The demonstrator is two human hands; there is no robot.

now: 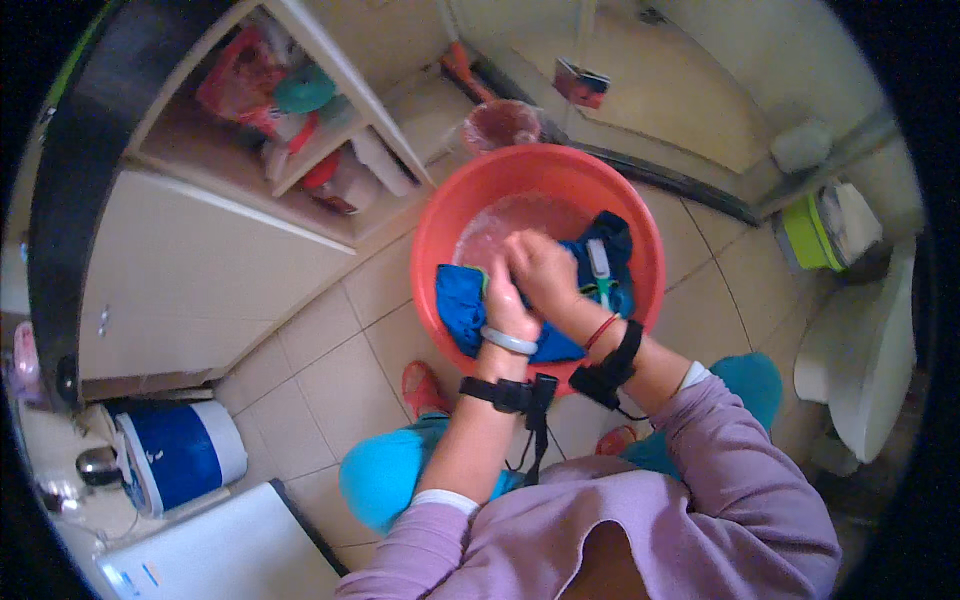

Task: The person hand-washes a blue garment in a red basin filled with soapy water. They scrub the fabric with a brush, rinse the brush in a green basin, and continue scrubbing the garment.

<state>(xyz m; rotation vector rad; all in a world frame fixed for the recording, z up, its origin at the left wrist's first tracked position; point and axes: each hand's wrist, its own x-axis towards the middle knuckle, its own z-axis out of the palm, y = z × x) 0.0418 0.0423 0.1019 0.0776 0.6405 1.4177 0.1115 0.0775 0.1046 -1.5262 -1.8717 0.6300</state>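
Note:
A large red plastic basin (640, 215) stands on the floor in front of me, with a little cloudy, sudsy water in it. Wet blue cloth (461, 305), bright green along one edge, lies bunched across its near half. Over the cloth my left hand (508, 300) and my right hand (543, 268) are pressed together with curled fingers. What they grip between them, if anything, is hidden. On the cloth, to the right of my right hand, rests a white and green handled thing (601, 265) that looks like a brush.
Behind the basin stands a smaller reddish bucket (502, 124), near a glass shower partition. A pale cabinet (200, 270) with open shelves is on the left. A toilet (865, 350) and a green bin (811, 232) are at right; a blue and white container (190, 457) is at lower left.

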